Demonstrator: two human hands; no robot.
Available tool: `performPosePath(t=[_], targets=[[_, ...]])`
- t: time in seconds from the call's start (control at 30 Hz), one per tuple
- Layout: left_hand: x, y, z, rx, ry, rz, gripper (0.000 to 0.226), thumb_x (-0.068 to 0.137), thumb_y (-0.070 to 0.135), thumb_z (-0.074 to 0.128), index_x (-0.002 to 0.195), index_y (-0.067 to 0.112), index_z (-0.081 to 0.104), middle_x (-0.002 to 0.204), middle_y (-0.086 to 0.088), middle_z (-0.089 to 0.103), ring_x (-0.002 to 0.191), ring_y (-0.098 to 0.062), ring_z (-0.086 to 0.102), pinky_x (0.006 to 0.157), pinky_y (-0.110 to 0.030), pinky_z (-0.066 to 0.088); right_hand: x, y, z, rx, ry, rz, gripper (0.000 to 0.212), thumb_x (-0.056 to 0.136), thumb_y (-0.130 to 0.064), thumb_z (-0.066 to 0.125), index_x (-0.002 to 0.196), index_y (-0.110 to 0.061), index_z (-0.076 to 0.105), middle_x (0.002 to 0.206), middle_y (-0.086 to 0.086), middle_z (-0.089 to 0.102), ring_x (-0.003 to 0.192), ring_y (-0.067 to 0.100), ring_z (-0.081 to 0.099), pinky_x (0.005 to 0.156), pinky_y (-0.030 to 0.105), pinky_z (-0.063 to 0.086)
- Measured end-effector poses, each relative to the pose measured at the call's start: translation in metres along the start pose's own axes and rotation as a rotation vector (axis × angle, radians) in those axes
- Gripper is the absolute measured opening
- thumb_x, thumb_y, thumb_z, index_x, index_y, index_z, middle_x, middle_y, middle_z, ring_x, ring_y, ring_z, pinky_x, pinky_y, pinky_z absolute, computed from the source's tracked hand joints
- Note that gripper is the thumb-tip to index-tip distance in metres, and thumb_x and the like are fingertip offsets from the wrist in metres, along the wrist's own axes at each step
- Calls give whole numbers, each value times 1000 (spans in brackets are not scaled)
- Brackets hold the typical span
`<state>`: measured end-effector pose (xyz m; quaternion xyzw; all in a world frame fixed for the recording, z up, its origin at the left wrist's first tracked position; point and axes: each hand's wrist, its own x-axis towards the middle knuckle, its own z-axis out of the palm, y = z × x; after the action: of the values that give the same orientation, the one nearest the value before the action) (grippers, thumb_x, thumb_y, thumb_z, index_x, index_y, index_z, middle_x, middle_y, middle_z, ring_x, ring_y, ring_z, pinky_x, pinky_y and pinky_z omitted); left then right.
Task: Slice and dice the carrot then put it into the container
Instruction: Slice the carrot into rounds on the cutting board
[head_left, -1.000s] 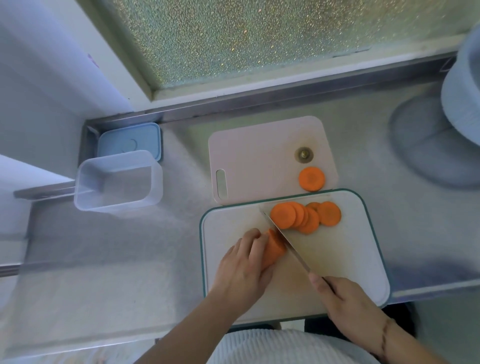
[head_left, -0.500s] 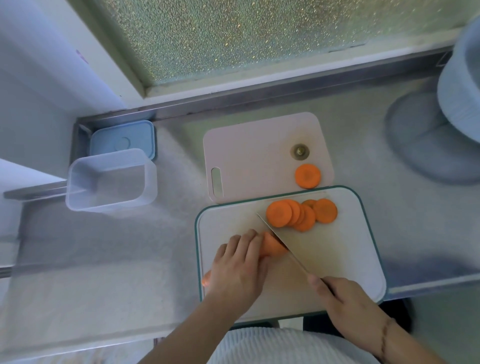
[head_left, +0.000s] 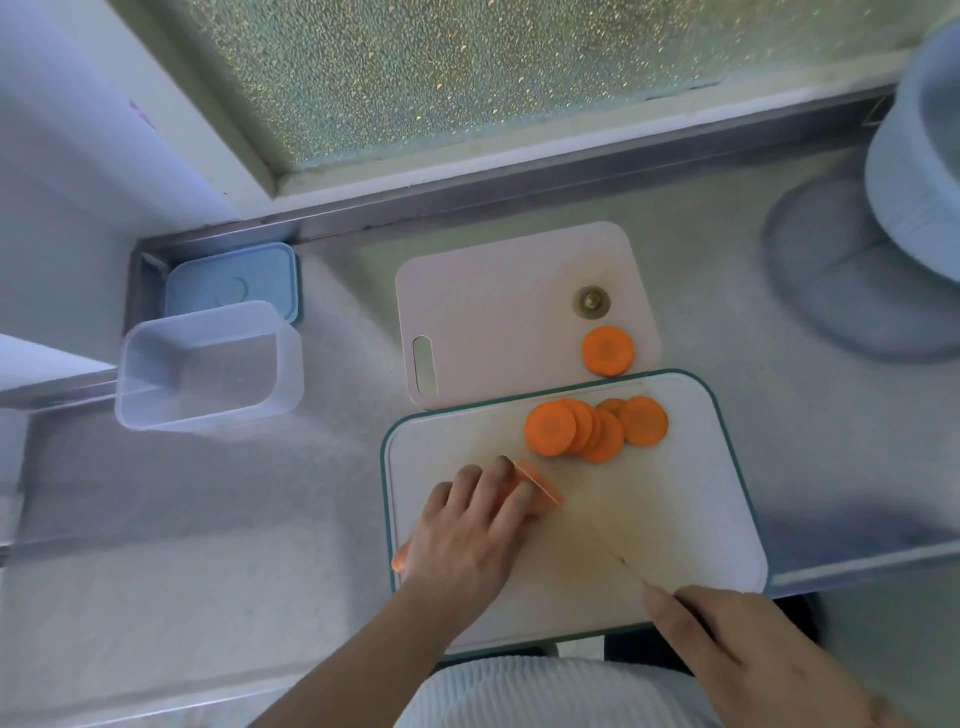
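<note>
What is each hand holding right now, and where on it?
The left hand holds the carrot down near its cut end. The right hand has its grip on the knife at the handle.

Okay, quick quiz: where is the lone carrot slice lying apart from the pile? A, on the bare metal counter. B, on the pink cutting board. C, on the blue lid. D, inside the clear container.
B: the single carrot slice lies on the pink cutting board, behind the slice pile on the white board; the clear container holds no carrot.

carrot (head_left: 537, 486): mostly under left hand (head_left: 467, 535) | knife (head_left: 602, 545): blurred
</note>
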<state>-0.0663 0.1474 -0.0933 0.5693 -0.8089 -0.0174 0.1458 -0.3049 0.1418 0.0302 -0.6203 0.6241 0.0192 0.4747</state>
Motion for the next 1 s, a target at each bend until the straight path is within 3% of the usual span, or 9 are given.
performPosePath(t=[0.13,0.3,0.43,0.57,0.73,0.83,1.0], targets=[[0,1,1,-4,-4,7,27,100,31,54,123,19,52,118,-11,63,95,-35,62,69,-44,54,1,1,-1,5,-24,-30,41,93,-49,45,58,-26,48,61,-18,58,64,4,56,60,15,42],[-1,2,2,-2,-3,-2,31,99,31,54,127,18,51,120,-9,58,97,-34,60,70,-43,54,0,9,3,-50,87,-27,73,72,-88,14,60,-28,54,65,-9,60,63,3,58,60,17,43],[-1,2,2,-9,-2,-8,31,100,32,53,126,17,51,122,-8,56,97,-33,59,69,-44,54,4,5,1,15,32,6,68,67,-80,18,61,-23,54,68,-18,62,68,4,59,62,16,44],[0,3,3,4,-16,-9,32,98,30,54,127,17,50,126,-9,52,96,-33,60,69,-43,53,4,4,2,28,33,19,108,45,-103,-4,73,-24,64,76,-7,68,78,-4,59,73,16,45],[0,2,3,10,-37,9,34,95,28,57,127,17,50,127,-9,53,95,-33,60,69,-44,54,9,3,11,-11,-12,41,99,58,-93,1,79,-20,65,78,2,68,85,0,59,75,18,46],[-1,2,3,22,-43,16,40,92,27,63,129,18,49,128,-8,54,95,-32,59,68,-42,53,17,-4,15,-4,-35,38,123,41,-103,-8,80,-13,67,76,5,69,78,8,63,77,25,48],[0,3,3,32,-68,22,41,90,26,60,129,19,48,129,-8,52,91,-32,59,65,-43,52,54,-25,29,53,-56,-54,84,69,-81,9,68,-13,58,67,8,65,69,17,62,72,31,48]])
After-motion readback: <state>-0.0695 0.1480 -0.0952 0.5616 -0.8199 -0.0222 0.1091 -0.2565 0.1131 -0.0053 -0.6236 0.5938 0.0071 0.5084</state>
